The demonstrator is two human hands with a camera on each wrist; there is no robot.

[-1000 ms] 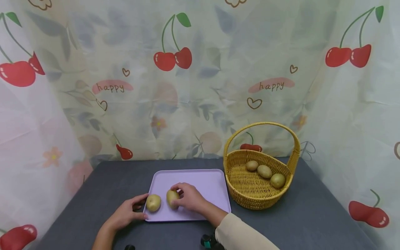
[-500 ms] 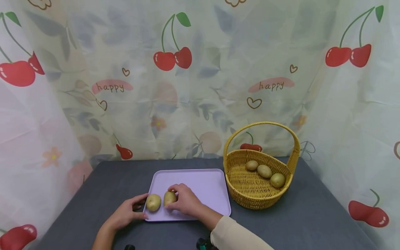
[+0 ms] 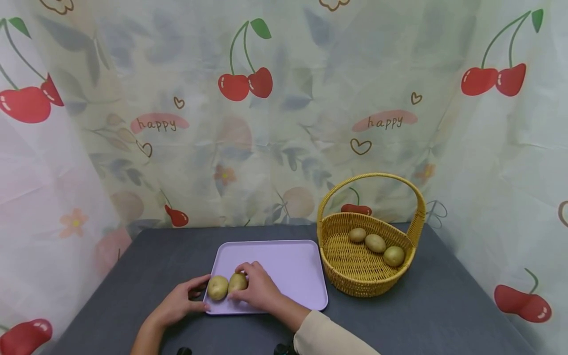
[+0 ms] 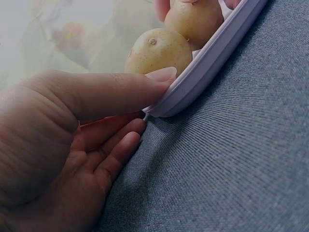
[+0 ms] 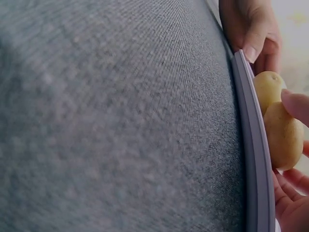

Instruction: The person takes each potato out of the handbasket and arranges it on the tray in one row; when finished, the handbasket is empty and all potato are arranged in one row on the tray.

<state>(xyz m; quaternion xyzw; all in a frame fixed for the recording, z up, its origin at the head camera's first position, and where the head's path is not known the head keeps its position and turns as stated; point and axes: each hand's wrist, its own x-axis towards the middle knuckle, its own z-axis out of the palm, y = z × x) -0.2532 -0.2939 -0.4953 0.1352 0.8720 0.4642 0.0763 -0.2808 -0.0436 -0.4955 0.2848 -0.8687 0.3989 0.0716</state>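
A lilac tray [image 3: 288, 276] lies on the dark cloth, with two potatoes at its near left. My left hand [image 3: 179, 301] holds the tray's left edge; in the left wrist view the thumb [image 4: 130, 92] lies at the rim beside the left potato [image 4: 159, 53], the other fingers low against the outside. My right hand [image 3: 259, 291] grips the right potato [image 3: 237, 282] from its right side, thumb near, fingers over the far end. In the right wrist view that potato [image 5: 284, 135] sits right against the left one [image 5: 269, 89].
A yellow wicker basket [image 3: 355, 290] with a tall handle stands right of the tray, holding three potatoes [image 3: 375, 243]. The table [image 3: 377, 320] has a dark grey cloth. Behind it hangs a curtain [image 3: 284, 123] with printed cherries. Small black objects [image 3: 184, 351] show at the bottom edge.
My right hand has moved left across the tray with its potato, from a gap away to right beside the other potato. The left hand has stayed at the tray's edge.
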